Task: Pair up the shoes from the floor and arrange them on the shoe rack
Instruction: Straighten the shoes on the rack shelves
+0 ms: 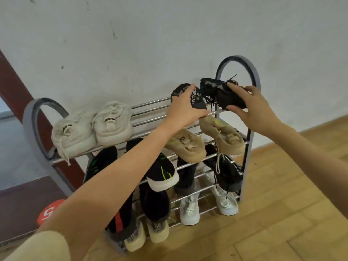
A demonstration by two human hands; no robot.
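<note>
Nearest: my cream sleeve bottom left, L forearm running up across the shoe rack.

Rack is a metal-bar unit w/ grey arched ends, standing on wood floor against a white wall. Red cap on the floor just left of the rack base.

Lower tiers, near to far: cream/black pair at the bottom left, white pair bottom right, black pairs above those, 1 w/ green stripes. Next tier up, right side: tan pair, a lace hanging down off the right 1.

Top tier left: off-white pair, side by side, touching.

Top tier right, farthest, where both hands are:
- left hand: fingers curled over the top of a black shoe w/ white lettering, thumb under it by the front bar. Gripping it, shoe sits on the top bars.
- right hand: fingers over, thumb beneath a 2nd black shoe, pinching it by its side. It's tilted, laces dangling; can't tell if it touches the bars.

The 2 black shoes are just beside each other, about touching.
</note>
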